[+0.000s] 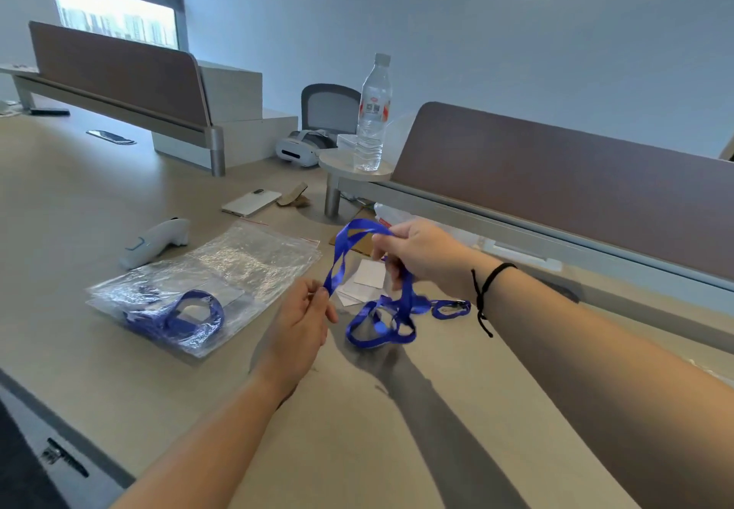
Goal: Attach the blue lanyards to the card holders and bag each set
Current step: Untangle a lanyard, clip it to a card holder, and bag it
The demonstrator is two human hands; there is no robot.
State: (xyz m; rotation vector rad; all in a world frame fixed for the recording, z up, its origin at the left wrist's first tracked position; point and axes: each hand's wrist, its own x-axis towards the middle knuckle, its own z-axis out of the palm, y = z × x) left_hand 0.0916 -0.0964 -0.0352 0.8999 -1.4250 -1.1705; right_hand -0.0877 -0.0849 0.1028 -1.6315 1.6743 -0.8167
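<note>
A blue lanyard (341, 254) stretches between my two hands above the beige table (357, 429). My right hand (421, 254) grips its upper loop, and my left hand (298, 322) pinches the strap lower down. The rest of the lanyard lies tangled on the table, its metal clip (452, 306) to the right. White card holders (367, 280) lie under the strap. On the left, a clear zip bag (206, 282) holds another blue lanyard (186, 318) and a card holder.
A white controller (157, 240) lies beyond the bag. A white phone (250, 202) and a VR headset (298, 149) sit farther back. A water bottle (373, 115) stands on a small round shelf. A brown desk divider (576, 182) runs along the right.
</note>
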